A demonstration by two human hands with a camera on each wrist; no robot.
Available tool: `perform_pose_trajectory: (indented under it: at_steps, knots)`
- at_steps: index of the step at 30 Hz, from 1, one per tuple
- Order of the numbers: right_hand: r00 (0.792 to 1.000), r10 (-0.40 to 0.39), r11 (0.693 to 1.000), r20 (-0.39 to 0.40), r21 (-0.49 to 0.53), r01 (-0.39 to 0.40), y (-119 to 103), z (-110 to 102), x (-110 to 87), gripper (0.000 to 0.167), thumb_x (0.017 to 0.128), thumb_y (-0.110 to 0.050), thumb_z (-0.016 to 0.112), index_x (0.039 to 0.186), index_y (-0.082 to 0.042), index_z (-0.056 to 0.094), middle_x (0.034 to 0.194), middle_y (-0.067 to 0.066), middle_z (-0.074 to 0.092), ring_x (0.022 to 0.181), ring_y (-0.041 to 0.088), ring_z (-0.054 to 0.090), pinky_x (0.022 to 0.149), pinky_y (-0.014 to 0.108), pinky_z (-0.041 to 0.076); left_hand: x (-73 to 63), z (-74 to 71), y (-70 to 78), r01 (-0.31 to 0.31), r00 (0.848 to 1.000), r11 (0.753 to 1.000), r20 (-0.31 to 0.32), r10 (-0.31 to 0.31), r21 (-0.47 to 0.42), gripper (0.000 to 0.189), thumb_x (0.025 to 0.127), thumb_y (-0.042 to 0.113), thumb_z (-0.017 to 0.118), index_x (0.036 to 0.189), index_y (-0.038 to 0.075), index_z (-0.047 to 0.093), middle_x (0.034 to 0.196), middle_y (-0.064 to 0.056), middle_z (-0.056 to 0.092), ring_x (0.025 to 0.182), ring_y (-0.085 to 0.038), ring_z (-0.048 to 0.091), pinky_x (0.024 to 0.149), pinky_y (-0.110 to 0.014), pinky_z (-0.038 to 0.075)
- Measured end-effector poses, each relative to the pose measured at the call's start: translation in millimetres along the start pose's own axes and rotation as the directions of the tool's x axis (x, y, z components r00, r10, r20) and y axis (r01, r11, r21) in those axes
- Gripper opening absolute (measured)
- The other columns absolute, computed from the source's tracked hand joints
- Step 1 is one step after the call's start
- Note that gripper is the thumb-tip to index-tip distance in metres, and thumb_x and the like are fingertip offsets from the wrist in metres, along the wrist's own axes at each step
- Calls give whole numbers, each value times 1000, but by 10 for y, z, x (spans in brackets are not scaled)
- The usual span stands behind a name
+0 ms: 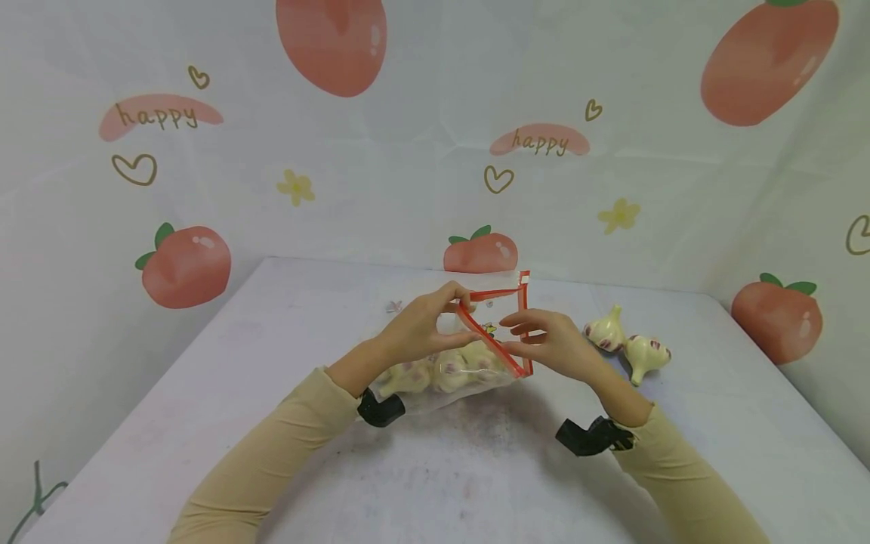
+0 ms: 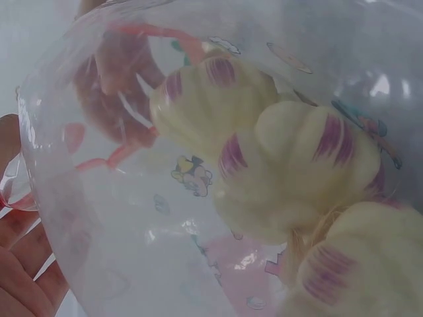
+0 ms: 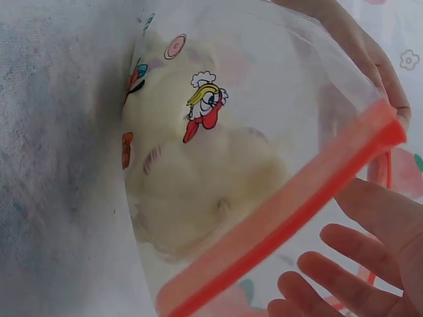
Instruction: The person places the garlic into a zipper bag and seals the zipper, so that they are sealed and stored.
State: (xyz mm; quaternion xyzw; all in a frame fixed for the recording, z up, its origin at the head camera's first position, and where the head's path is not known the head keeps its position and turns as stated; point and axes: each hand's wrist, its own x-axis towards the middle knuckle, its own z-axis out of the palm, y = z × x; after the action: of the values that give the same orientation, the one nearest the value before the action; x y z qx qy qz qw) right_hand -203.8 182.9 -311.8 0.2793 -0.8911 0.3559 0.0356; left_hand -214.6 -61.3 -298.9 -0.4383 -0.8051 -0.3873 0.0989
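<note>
A clear zip bag with a red-edged mouth and cartoon prints stands tilted on the table, its mouth spread toward the right. Several garlic bulbs, cream with purple streaks, lie inside. My left hand grips the bag by a corner of the mouth, thumb and fingers around the red edge. At the opening is my right hand, holding nothing, its fingers spread and its thumb right at the red strip. Two more garlic bulbs, one upright and one tipped, lie right of the bag.
The white table runs back to a cloth backdrop printed with peaches, hearts and flowers. A thin green cord shows at the lower left. Black wrist mounts sit at both sleeves.
</note>
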Motion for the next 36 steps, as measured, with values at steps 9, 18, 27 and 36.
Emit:
perform_pose_trajectory:
  at_steps: [9,18,27,36]
  knots:
    - [997,27,999,-71,22,-26,12,-181,-94,30,83,-15,70,110,-3,64,109,14,66,98,29,66,84,37,56,-6,-3,-30,-13,1000,1000,-2,13,1,39,79,11,73,104,2,44,101,-10,56,103,-26,67,95,-33,52]
    - [992,72,997,-105,-2,-73,90,-325,-210,30,85,-16,68,111,-2,63,114,15,64,98,30,66,83,36,57,-12,-5,-49,-20,1000,1000,-1,20,1,38,80,11,73,103,2,44,100,-9,55,103,-26,66,98,-33,49]
    - [983,105,992,-151,-58,-115,225,-457,-343,31,85,-16,68,111,-2,63,111,17,66,91,0,64,81,29,57,-18,-9,-54,-21,1000,1000,-7,21,-3,38,80,11,72,103,3,43,100,-10,56,104,-28,66,98,-34,50]
    - [950,206,967,-235,-101,-235,461,-696,-525,35,89,-24,64,115,-1,61,114,22,64,85,-22,51,72,1,44,-20,-14,-39,-25,1000,1000,-9,25,4,38,80,11,72,103,3,43,100,-11,57,104,-27,66,98,-34,50]
